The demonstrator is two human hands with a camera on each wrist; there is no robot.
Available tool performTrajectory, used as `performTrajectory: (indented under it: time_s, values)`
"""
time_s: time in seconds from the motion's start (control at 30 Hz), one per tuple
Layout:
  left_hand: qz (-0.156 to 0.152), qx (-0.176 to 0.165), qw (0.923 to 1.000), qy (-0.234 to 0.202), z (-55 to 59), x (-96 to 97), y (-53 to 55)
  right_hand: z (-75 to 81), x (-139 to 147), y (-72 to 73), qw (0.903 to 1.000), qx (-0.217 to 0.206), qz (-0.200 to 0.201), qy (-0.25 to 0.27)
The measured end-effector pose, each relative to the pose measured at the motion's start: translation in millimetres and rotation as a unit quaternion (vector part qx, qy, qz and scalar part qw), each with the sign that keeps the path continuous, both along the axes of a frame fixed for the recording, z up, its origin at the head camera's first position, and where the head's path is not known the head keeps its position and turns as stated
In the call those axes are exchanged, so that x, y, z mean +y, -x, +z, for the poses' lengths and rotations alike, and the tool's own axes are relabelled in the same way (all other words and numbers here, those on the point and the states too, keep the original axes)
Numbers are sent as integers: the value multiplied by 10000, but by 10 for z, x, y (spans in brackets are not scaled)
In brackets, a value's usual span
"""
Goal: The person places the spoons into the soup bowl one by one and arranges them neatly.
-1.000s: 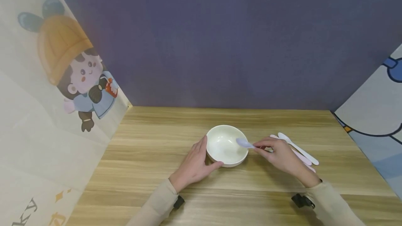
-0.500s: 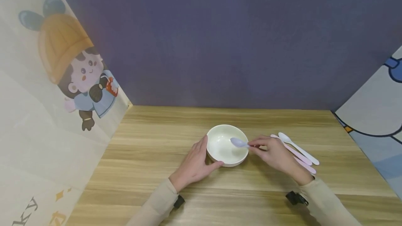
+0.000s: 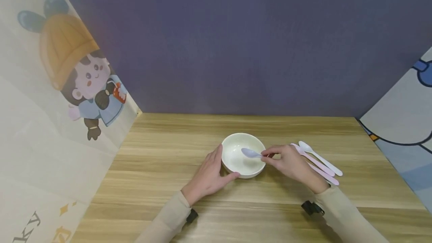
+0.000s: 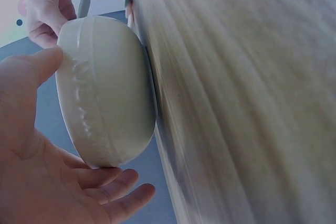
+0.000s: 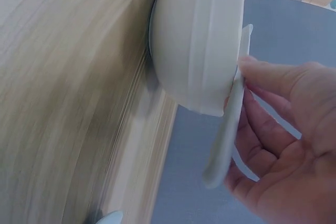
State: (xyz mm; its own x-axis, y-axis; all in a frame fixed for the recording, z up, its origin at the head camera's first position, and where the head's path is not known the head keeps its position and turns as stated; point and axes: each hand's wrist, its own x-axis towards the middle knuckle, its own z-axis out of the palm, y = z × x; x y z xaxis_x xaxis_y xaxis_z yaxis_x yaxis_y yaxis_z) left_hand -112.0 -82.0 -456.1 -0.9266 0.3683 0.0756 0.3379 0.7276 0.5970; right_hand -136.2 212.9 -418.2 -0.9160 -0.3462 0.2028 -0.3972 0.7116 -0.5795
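Note:
A cream-white bowl stands upright on the wooden table. My left hand holds it at the left and near side; in the left wrist view the thumb lies at the rim of the bowl and the fingers touch its wall lower down. My right hand pinches a pale lilac spoon between thumb and fingers, with the spoon's head over the bowl's opening. In the right wrist view the spoon lies across the rim side, its handle end pointing outward past the fingers.
To the right lie a white spoon and two pink spoons, one pink spoon beside it and another pink spoon partly behind the right hand. A dark blue-grey panel borders the far table edge; printed walls flank both sides.
My right hand has moved left with the spoon, bringing the spoon's head from the bowl's right rim toward the middle of its opening. The left hand and bowl stay put.

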Motion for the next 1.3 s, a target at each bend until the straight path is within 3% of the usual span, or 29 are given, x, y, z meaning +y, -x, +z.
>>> performTrajectory:
  time_s: [0.4,0.97,1.3]
  values:
    - [-33,50,10000,25,13,-10,4,-18,-99,72,10000,-94,0,2]
    - [-61,79,9999,41,25,-1,13,-53,-231,110,9980,510,58,-377]
    - [-53,107,9999,29,-11,1,16,-56,-279,102,9988,211,26,-452]
